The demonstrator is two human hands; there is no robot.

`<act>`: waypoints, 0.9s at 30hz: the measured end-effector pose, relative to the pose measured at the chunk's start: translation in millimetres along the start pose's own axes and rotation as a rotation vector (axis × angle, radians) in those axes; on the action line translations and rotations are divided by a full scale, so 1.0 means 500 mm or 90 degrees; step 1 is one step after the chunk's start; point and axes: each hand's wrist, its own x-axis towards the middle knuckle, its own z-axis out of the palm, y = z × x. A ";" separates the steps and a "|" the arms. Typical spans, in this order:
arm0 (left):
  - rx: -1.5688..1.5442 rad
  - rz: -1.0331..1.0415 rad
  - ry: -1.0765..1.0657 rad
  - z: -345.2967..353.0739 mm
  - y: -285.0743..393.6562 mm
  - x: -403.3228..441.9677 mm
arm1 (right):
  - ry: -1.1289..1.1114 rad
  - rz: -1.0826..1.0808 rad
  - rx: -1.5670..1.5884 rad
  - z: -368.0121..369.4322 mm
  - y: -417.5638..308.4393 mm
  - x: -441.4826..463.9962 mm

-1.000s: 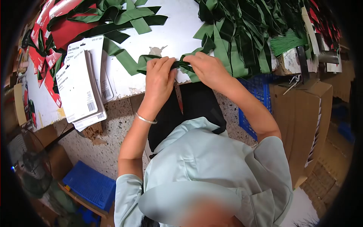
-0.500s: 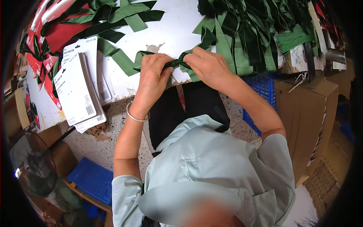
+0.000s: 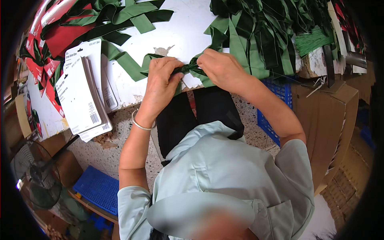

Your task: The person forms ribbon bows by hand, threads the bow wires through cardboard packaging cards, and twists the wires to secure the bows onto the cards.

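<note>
A green velvet bow [image 3: 185, 69] with a gathered dark knot lies at the table's front edge, between my two hands. My left hand [image 3: 162, 74] pinches its left loop, thumb and fingers pressed together. On the other side of the knot, my right hand [image 3: 218, 68] has its fingertips closed on the right loop. One green ribbon tail reaches left across the tabletop toward a stack of white printed cards [image 3: 80, 96]. A heap of green ribbon bows [image 3: 256, 40] lies just beyond my right hand.
More green ribbons [image 3: 136, 12] and red printed cards [image 3: 48, 74] cover the white table's [image 3: 172, 34] far left. Green ties [image 3: 314, 41] lie at the right. Below are a blue crate [image 3: 267, 116], a cardboard box [image 3: 324, 124], a blue basket [image 3: 98, 188] and a fan [image 3: 36, 172].
My right hand has shifted slightly right, and more of the bow's knot and right side shows. My left hand stays nearly in place on the left loop.
</note>
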 end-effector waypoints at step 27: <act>-0.035 0.009 -0.060 -0.014 -0.010 -0.004 | -0.011 0.026 0.063 0.020 -0.034 0.008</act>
